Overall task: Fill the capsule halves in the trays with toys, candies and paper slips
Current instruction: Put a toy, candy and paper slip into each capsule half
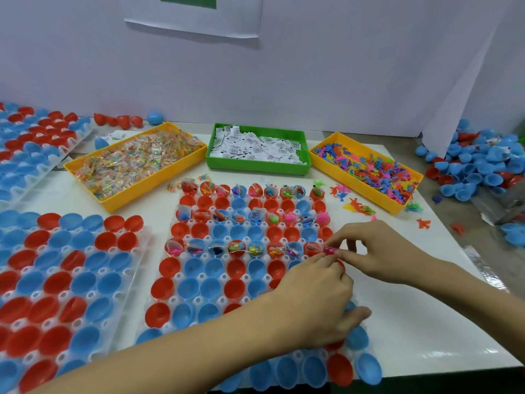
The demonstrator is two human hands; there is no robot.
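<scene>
A clear tray [181,282] in front of me holds rows of red and blue capsule halves. Alternate rows hold toys, candy packets and slips; the rows between and nearer ones are empty. My left hand [315,297] lies over the tray's right side with its fingers curled, and its fingertips meet my right hand [375,251] at a small pink candy packet [329,249]. Both hands pinch that packet above the right end of the third filled row. What else my left hand carries is hidden.
At the back stand a yellow bin of candy packets [136,163], a green bin of paper slips [257,149] and a yellow bin of rubber toys [366,169]. Loose toys [358,207] lie by it. More capsule trays [71,268] sit left; loose capsule halves [480,166] pile right.
</scene>
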